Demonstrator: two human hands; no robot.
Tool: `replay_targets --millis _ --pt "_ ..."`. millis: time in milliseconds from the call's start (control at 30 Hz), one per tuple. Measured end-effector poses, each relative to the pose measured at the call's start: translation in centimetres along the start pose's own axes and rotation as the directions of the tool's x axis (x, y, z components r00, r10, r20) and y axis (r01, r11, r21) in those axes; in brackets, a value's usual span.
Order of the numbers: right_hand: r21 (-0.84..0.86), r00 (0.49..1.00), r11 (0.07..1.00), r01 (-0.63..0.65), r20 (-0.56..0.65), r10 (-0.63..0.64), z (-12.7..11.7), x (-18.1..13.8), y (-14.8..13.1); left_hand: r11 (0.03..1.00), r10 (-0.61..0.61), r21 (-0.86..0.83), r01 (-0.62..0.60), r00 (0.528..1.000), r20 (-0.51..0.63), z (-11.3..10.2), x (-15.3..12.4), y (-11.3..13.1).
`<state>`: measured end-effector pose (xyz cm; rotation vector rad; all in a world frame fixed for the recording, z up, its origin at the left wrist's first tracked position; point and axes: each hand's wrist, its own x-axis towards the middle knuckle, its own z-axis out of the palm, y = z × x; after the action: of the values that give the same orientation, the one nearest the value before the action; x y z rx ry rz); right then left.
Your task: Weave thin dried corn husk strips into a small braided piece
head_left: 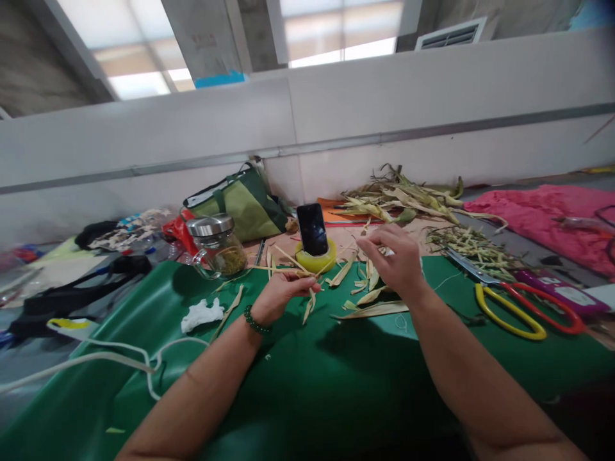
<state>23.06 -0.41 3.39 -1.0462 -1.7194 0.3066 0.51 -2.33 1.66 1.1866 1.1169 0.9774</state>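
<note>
My left hand point(276, 298), with a dark green bead bracelet at its wrist, pinches several narrow husk strips point(311, 302) above the green mat point(298, 378). The strips stick out on several sides of the fingers. To the right, my right hand point(396, 259) is raised with its fingers closed together. A thin dark strand shows near its fingertips, but whether they hold it is unclear. Under and beside this hand lie loose pale husk pieces point(372, 310). Between the hands, farther back, a smartphone point(313, 229) leans upright in a yellow tape roll point(318, 262).
Scissors point(491, 280) with yellow and red handles lie at right, near chopped stalks point(473, 251) and pink cloth point(533, 214). Dried husks point(403, 197) pile up behind. At left are a lidded glass jar point(225, 256), green bag point(247, 208), white tissue point(202, 315) and white cable point(115, 356).
</note>
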Motion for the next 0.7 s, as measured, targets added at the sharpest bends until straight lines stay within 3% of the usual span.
replay_targets --millis 33,67,133,200,300,400,633,700 --pt "0.014 1.0 1.0 -0.012 0.004 0.012 0.6 -0.5 -0.6 1.0 0.016 -0.004 -0.016 0.999 -0.029 0.0 0.1 0.0" --pt "0.055 0.99 0.998 -0.038 0.138 0.031 1.3 -1.0 -1.2 0.999 0.031 -0.006 -0.032 0.998 -0.047 0.0 0.2 -0.1" --pt "0.047 0.908 0.994 -0.103 0.413 0.074 3.1 -1.9 -2.1 0.998 0.053 -0.023 -0.055 0.997 -0.055 0.3 0.3 -0.3" --pt "0.025 0.836 0.988 -0.15 0.538 0.113 4.6 -2.5 -2.5 0.997 0.059 -0.053 -0.061 0.997 -0.048 0.5 0.3 -0.5" --pt "0.083 0.792 0.97 -0.226 0.596 0.134 5.7 -2.8 -2.4 0.996 0.04 -0.076 -0.043 0.998 -0.041 0.7 0.3 -0.6" --pt "0.088 0.742 0.958 -0.272 0.653 0.151 4.8 -2.5 -2.2 0.997 0.03 -0.063 -0.033 0.998 -0.057 0.3 0.4 -0.4" --pt "0.16 0.487 0.952 -0.259 0.873 -0.014 0.3 -0.8 -1.1 0.998 0.056 0.013 -0.055 0.994 -0.097 -1.0 0.4 0.6" --pt "0.122 0.504 0.949 -0.289 0.863 0.043 0.3 -0.6 -0.5 0.999 0.053 0.017 -0.052 0.994 -0.091 -1.0 0.3 0.8"
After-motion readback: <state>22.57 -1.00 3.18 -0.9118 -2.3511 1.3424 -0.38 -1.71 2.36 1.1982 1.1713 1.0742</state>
